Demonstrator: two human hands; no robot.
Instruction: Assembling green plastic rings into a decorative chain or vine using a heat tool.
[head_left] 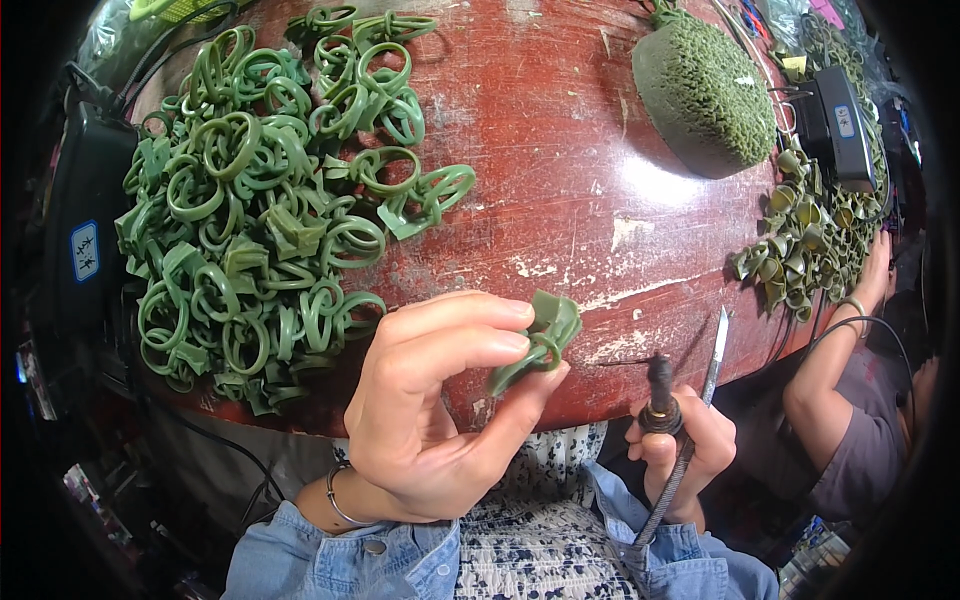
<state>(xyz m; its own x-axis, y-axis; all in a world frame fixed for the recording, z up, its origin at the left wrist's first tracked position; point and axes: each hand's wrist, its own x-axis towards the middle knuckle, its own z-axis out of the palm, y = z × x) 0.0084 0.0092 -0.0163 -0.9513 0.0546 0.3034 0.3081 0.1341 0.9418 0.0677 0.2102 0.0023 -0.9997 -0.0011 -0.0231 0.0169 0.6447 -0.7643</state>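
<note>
Left hand (415, 385) pinches green piece (556, 322), right hand (702, 440) grips needle-tipped tool (659, 385). Looks mid-piece; worktop (520, 150) ring pile (248, 258) done or waiting, can't tell.

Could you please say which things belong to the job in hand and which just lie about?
Seemingly in the job:
green piece, in the left hand
dark-tipped tool and slim metal tool, in the right hand
piled green rings

Seemingly lying about:
rough green block
lime basket

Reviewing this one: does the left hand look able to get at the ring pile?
Probably: the ring pile lies just left of the left hand, nothing visible between them. That hand holds a green piece, though, which may hinder grasping.
</note>
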